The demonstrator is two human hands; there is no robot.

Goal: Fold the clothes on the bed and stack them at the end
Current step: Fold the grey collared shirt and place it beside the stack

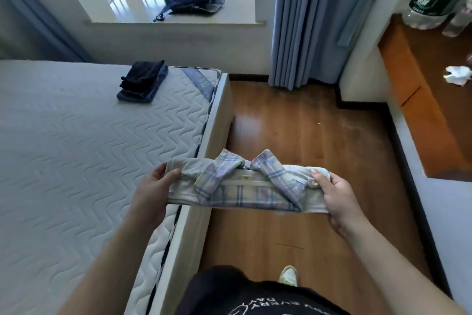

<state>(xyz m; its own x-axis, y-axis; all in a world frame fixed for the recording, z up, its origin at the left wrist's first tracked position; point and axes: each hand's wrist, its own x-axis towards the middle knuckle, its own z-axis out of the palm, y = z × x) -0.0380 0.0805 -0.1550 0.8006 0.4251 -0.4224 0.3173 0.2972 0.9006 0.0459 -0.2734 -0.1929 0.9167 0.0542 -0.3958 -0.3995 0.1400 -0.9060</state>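
A folded pale plaid cotton shirt (245, 187), collar points up, is held flat in the air over the bed's edge and the glossy wooden floor (306, 135). The left hand (153, 187) pinches its left end, thumb on top; the right hand (337, 194) grips its right end likewise. On the white wave-quilted mattress (76, 135), near the far end, sits a stack of folded dark navy clothes (143, 82). The mattress corner label (201, 81) seems printed, but is unreadable.
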